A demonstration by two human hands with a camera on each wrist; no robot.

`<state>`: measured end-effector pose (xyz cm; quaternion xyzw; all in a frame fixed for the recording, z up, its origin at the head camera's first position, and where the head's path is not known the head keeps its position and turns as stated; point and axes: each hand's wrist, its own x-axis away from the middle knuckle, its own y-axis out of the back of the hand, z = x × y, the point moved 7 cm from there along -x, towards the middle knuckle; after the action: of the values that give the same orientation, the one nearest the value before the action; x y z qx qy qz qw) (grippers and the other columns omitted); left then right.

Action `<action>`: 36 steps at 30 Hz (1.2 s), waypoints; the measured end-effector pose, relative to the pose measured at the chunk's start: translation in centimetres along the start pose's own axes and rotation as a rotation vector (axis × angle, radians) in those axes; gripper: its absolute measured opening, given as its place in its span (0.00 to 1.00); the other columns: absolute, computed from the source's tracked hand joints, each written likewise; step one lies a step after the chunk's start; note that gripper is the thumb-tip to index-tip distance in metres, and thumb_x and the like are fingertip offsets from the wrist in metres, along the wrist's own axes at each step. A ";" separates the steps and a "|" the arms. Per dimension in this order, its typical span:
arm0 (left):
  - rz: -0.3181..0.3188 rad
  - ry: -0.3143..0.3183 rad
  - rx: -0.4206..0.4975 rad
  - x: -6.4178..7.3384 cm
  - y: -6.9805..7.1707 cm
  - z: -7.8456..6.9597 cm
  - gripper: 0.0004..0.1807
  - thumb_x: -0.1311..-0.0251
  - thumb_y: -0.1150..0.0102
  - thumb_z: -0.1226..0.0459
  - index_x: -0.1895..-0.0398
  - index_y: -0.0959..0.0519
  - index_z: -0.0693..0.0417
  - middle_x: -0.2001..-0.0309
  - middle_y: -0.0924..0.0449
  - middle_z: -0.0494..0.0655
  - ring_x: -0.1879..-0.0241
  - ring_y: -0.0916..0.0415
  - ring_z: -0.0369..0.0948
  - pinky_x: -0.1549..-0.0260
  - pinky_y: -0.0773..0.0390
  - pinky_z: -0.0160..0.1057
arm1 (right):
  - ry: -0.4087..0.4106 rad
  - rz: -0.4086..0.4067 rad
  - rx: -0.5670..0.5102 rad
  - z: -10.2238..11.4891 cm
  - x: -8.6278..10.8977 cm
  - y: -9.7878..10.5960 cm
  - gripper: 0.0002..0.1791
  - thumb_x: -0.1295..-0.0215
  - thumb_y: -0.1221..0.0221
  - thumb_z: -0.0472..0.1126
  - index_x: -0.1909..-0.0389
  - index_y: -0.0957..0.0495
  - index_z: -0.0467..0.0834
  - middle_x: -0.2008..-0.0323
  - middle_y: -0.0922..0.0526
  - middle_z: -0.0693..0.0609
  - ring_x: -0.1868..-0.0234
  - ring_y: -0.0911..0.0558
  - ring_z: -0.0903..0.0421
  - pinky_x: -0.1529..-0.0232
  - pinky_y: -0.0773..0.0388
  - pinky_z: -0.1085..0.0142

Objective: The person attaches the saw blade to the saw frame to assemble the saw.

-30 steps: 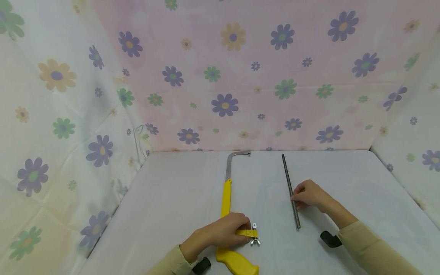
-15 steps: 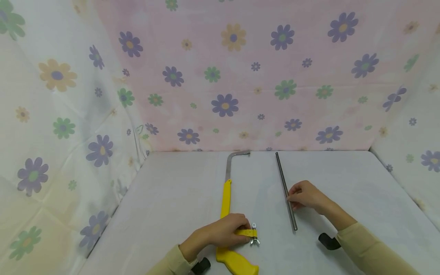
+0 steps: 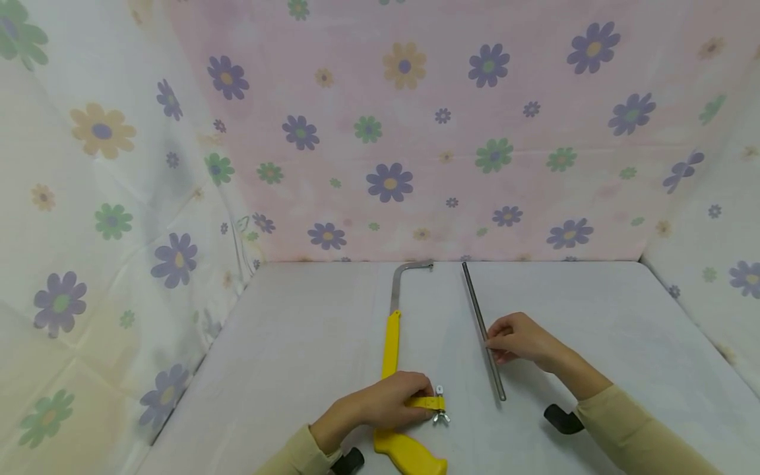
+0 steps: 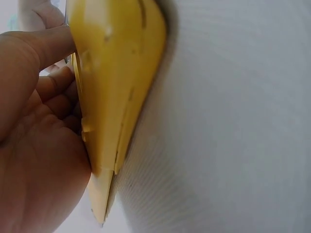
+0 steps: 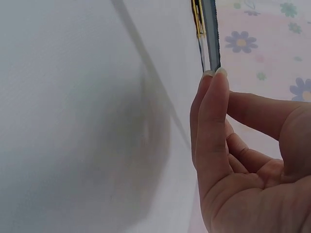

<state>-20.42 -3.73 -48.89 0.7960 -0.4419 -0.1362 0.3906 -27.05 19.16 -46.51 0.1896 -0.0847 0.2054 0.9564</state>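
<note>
A hacksaw frame [image 3: 392,343] with a yellow handle and a bent grey metal front end lies lengthwise on the white table, no blade fitted in it. My left hand [image 3: 396,399] holds it just ahead of the handle, beside the yellow stub carrying a wing nut [image 3: 441,417]. In the left wrist view the thumb rests against the yellow body [image 4: 112,87]. To the right, my right hand [image 3: 525,340] pinches a long dark hacksaw blade [image 3: 477,307] around its lower half. Fine teeth show along the blade's edge [image 5: 217,39] in the right wrist view.
White cloth covers the table [image 3: 285,349]. Flower-printed curtains [image 3: 332,198] enclose its back and both sides. Dark wrist-worn camera parts [image 3: 563,419] stick out near both cuffs.
My right hand has carried the hacksaw blade leftward, closer to the frame. The left hand and the hacksaw frame have stayed in place.
</note>
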 end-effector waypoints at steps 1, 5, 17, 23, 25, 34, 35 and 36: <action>0.002 -0.001 0.001 0.0 0.0 0.0 0.07 0.27 0.40 0.57 0.53 0.22 0.47 0.61 0.25 0.30 0.63 0.31 0.27 0.58 0.27 0.26 | 0.000 0.003 -0.001 0.1 0.0 -0.1 0.10 0.32 0.38 0.31 0.58 0.23 0.26 0.70 0.19 0.45 0.71 0.18 0.54 0.67 0.16 0.61; 0.010 0.002 0.010 0.0 0.0 -0.1 0.07 0.27 0.40 0.58 0.52 0.22 0.48 0.62 0.26 0.30 0.63 0.31 0.27 0.59 0.27 0.26 | 0.000 0.008 -0.006 0.4 -0.2 -0.4 0.10 0.32 0.38 0.32 0.58 0.23 0.27 0.70 0.19 0.45 0.71 0.18 0.54 0.67 0.16 0.61; 0.025 0.014 0.024 0.1 0.0 0.2 0.08 0.27 0.40 0.57 0.52 0.22 0.48 0.62 0.26 0.30 0.63 0.32 0.27 0.58 0.27 0.27 | 0.020 0.036 -0.019 0.6 -1.1 -1.5 0.10 0.32 0.39 0.31 0.57 0.23 0.25 0.70 0.19 0.45 0.71 0.18 0.54 0.67 0.16 0.62; 0.028 0.001 0.036 0.1 -0.1 0.4 0.08 0.26 0.41 0.57 0.51 0.22 0.48 0.60 0.25 0.30 0.62 0.31 0.26 0.57 0.27 0.27 | 0.032 0.045 -0.028 0.6 -1.7 -2.1 0.10 0.31 0.39 0.31 0.57 0.23 0.25 0.70 0.19 0.45 0.72 0.18 0.55 0.67 0.16 0.62; 0.029 -0.007 0.036 0.1 -0.1 0.3 0.08 0.26 0.42 0.57 0.51 0.22 0.49 0.60 0.25 0.30 0.62 0.31 0.26 0.57 0.26 0.26 | 0.038 0.052 -0.034 0.6 -1.9 -2.2 0.10 0.31 0.39 0.31 0.57 0.23 0.26 0.70 0.19 0.45 0.71 0.18 0.55 0.67 0.16 0.62; 0.036 -0.025 0.048 0.0 0.2 -0.1 0.08 0.26 0.41 0.58 0.50 0.22 0.49 0.60 0.24 0.30 0.62 0.31 0.27 0.57 0.26 0.26 | 0.044 0.066 -0.046 0.5 -2.6 -2.7 0.10 0.30 0.40 0.31 0.56 0.23 0.26 0.70 0.18 0.45 0.71 0.18 0.55 0.67 0.16 0.63; 0.037 -0.025 0.047 0.0 0.2 -0.1 0.08 0.26 0.41 0.58 0.50 0.22 0.49 0.59 0.24 0.30 0.62 0.31 0.27 0.57 0.26 0.26 | 0.045 0.070 -0.049 0.5 -2.7 -2.8 0.10 0.30 0.40 0.31 0.56 0.23 0.26 0.70 0.17 0.45 0.70 0.18 0.55 0.66 0.16 0.63; 0.038 -0.026 0.045 0.0 0.2 0.0 0.08 0.26 0.41 0.58 0.50 0.22 0.49 0.59 0.24 0.30 0.62 0.31 0.27 0.57 0.26 0.26 | 0.046 0.073 -0.052 0.5 -2.7 -2.9 0.11 0.30 0.40 0.31 0.56 0.23 0.25 0.70 0.17 0.45 0.70 0.18 0.55 0.66 0.16 0.63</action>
<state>-20.51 -3.73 -48.74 0.7943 -0.4649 -0.1291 0.3691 -28.36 15.53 -47.64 0.1568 -0.0750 0.2420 0.9546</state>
